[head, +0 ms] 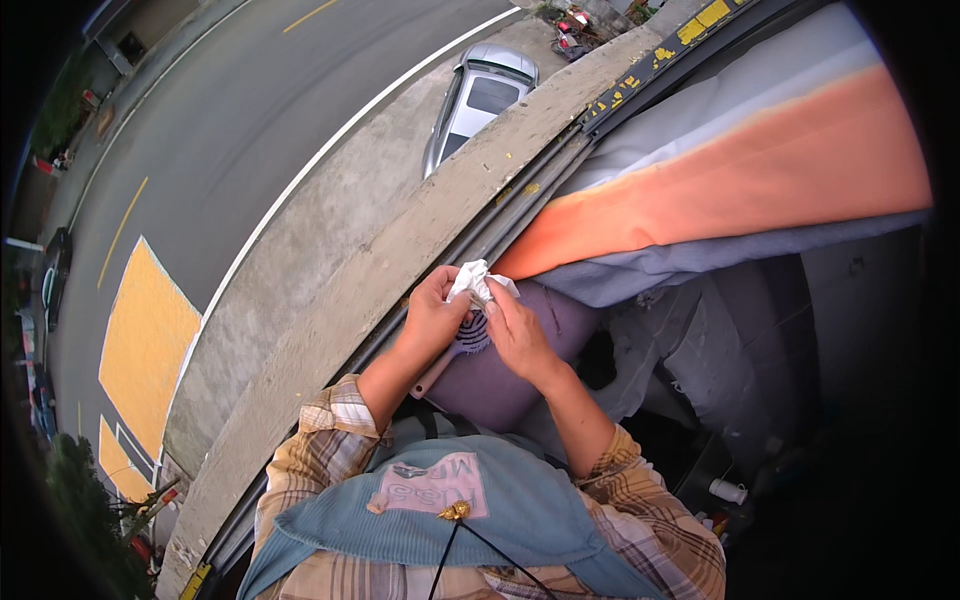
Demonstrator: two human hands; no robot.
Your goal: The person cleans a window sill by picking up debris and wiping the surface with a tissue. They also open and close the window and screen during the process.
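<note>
A crumpled white tissue (472, 279) is pinched between my two hands, above the window track. My left hand (436, 306) has its fingers on the tissue's left side. My right hand (516, 330) grips its lower right part with thumb and forefinger. Below the hands a round purple brush-like head with a ringed pattern (472, 334) and a pinkish handle (435, 375) lies on a purple padded surface (480, 390). Part of that head is hidden by my hands.
An orange, white and grey curtain (720, 165) spreads at the right. The window's metal track (517, 199) and concrete ledge (360, 285) run diagonally past my hands. Outside, far below, are a road (210, 135) and a silver car (491, 94). A white bottle-like container (727, 491) lies lower right.
</note>
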